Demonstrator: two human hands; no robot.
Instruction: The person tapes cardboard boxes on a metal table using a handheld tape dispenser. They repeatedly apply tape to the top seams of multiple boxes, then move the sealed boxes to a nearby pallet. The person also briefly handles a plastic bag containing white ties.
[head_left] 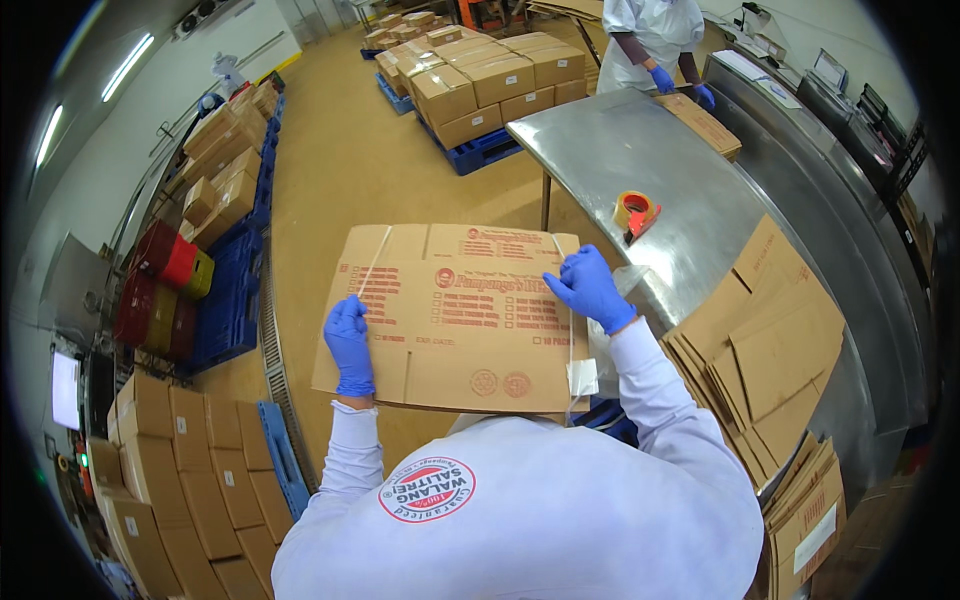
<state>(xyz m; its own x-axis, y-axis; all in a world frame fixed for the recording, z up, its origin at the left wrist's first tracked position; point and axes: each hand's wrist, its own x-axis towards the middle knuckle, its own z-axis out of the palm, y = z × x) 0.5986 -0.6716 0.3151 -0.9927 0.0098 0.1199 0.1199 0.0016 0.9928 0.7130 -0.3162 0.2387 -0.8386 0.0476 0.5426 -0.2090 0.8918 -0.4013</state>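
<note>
In front of me lies a flattened cardboard carton [470,350] with red print. Two thin pale straps run across it, a left strap [376,258] and a right strap [571,345]. My left hand [349,345], in a blue glove, is closed on the left strap over the carton's left side. At the upper right edge, my right hand [597,290], also gloved in blue, has curled fingers around the right strap. A small white piece [582,378] sits by the carton's lower right corner. Clear film [630,278] shows beside my right wrist.
A steel table [590,140] stands to the right, bearing a red tape dispenser [634,215] and flattened cartons [770,340]. Across it, a person in white handles a carton [700,125]. Boxes on blue pallets [475,152] stand ahead; stacked boxes [190,470] are at left.
</note>
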